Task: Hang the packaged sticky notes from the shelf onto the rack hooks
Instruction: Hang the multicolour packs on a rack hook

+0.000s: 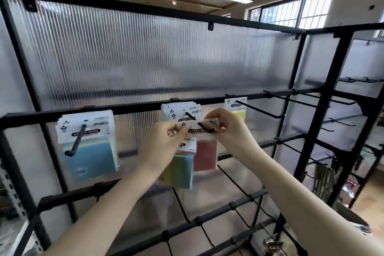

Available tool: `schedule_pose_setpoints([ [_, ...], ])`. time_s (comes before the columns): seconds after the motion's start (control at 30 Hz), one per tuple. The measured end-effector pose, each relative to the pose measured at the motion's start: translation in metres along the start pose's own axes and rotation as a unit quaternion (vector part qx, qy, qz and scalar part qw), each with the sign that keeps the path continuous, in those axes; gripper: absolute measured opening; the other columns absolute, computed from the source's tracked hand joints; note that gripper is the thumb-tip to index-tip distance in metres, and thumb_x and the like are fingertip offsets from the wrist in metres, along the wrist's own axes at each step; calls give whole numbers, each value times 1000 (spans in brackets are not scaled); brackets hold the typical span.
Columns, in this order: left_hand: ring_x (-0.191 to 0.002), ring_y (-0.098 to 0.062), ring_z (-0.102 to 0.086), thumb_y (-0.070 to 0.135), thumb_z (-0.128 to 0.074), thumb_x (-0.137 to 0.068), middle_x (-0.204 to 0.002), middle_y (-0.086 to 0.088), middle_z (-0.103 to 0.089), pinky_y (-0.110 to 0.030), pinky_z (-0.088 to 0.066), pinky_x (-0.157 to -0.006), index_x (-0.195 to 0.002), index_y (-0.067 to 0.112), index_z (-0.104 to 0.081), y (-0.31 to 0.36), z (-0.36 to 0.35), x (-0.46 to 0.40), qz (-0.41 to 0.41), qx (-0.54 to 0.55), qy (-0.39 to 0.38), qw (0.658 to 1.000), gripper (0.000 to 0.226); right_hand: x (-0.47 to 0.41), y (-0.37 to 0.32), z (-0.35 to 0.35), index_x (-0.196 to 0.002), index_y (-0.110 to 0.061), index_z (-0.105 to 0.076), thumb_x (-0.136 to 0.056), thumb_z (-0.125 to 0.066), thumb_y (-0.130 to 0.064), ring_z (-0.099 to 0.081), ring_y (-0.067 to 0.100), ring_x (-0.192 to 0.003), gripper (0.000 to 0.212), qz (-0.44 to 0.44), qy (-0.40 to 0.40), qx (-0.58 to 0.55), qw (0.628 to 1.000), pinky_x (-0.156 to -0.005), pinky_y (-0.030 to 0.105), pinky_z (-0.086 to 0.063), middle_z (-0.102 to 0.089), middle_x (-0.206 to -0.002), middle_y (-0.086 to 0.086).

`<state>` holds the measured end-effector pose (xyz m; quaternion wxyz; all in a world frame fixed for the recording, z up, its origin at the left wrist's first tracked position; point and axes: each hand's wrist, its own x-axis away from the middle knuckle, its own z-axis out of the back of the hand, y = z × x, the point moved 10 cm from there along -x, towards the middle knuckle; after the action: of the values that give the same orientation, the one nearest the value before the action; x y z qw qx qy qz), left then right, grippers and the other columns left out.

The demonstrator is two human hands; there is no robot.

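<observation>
Both hands, left hand [166,134] and right hand [221,123], pinch the top corners of one sticky-note pack [197,130], its hole at the middle hook [204,127] tip (hook pointing toward the person).

Two bare forearms enter from the lower edge, without sleeves, watch or bracelets. Left hand [161,141] and right hand [226,129]: no gloves, no rings to be seen; fingernails short and plain where they show. Slender wrists, smooth outlines throughout.
</observation>
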<state>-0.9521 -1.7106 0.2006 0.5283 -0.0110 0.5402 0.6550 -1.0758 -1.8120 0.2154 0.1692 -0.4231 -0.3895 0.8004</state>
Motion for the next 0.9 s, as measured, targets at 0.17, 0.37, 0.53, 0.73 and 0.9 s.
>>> schedule_pose_setpoints([
  [0.17,-50,-5,-53,46,-57,-89,-58,9,-60,-18,-33,-42,-68,24,-62,-11,14,1,42,-128,65,989,31,-27,14,-7,-90,-17,-52,-82,-69,-7,-53,-3,-66,21,63,19,102,993,-57,10,-39,-54,-75,-15],
  [0.37,-49,-8,-57,50,-55,-89,-70,10,-64,-26,-39,-42,-81,22,-64,-23,23,6,100,-198,96,970,30,-50,27,-15,-82,-21,-51,-85,-69,-28,-48,3,-68,20,92,50,129,986,-59,16,-36,-47,-81,-13],
  [0.53,-38,-4,-39,48,-53,-89,-59,5,-60,-20,-28,-41,-77,19,-61,-20,25,26,79,-200,127,968,32,-56,30,-21,-91,-19,-51,-88,-65,-31,-52,14,-77,19,91,30,157,983,-58,23,-36,-51,-93,-4],
  [0.73,-45,-5,-42,37,-53,-91,-54,5,-52,-18,-31,-45,-75,8,-64,10,-11,45,28,-147,105,983,35,-30,29,3,-104,-11,-49,-93,-57,-24,-49,15,-79,19,82,50,91,991,-68,26,-39,-51,-91,-3],
  [0.9,-54,-2,-48,25,-49,-96,-59,12,-49,-17,-34,-50,-88,15,-59,48,-62,51,5,-103,64,993,17,20,39,15,-89,-15,-60,-92,-41,-48,-58,6,-67,38,19,-126,-40,991,-60,22,-47,-63,-74,-7],
])
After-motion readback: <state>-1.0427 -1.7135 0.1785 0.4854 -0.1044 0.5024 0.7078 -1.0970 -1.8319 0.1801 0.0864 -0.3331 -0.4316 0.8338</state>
